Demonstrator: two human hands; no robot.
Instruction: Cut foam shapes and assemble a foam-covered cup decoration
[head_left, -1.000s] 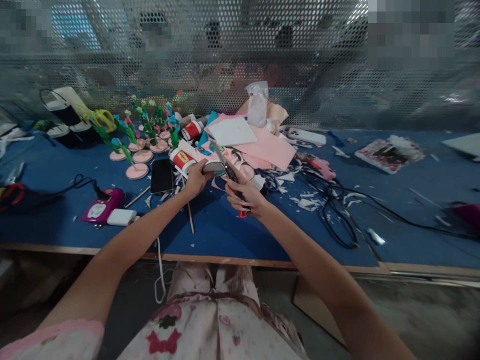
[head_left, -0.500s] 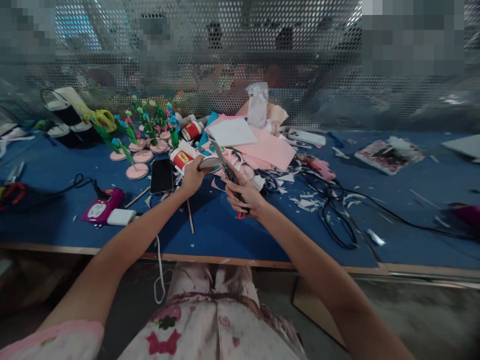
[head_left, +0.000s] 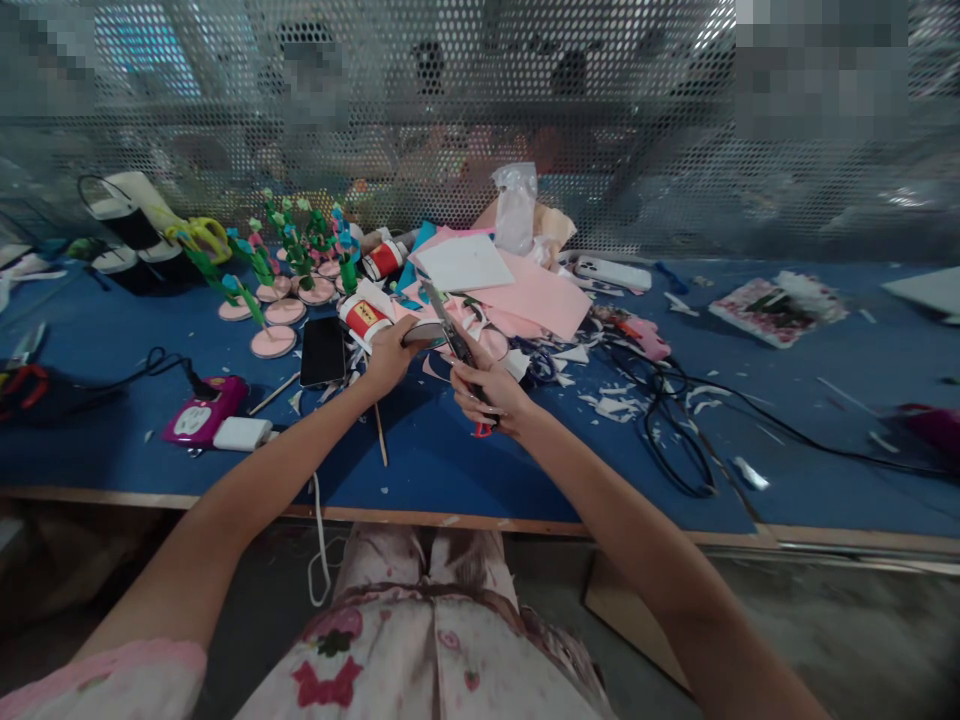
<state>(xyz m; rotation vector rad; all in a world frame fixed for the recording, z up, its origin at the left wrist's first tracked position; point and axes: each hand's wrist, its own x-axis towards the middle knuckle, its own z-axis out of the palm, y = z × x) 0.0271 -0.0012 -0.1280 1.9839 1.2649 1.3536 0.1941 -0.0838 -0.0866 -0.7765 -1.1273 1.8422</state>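
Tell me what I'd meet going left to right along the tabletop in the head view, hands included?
Red-handled metal scissors, purple plastic box, black rectangular phone, left hand holding a round dark-edged piece, right hand holding dark-handled metal scissors, white rectangular phone, pink-and-white patterned square.

Scissors (head_left: 459, 345): grey blade, dark grip, red below; slanting out of my right hand (head_left: 484, 388), tip away from me | pale round piece (head_left: 426, 333): dark-rimmed, tilted, in my left hand (head_left: 388, 360), beside the blade
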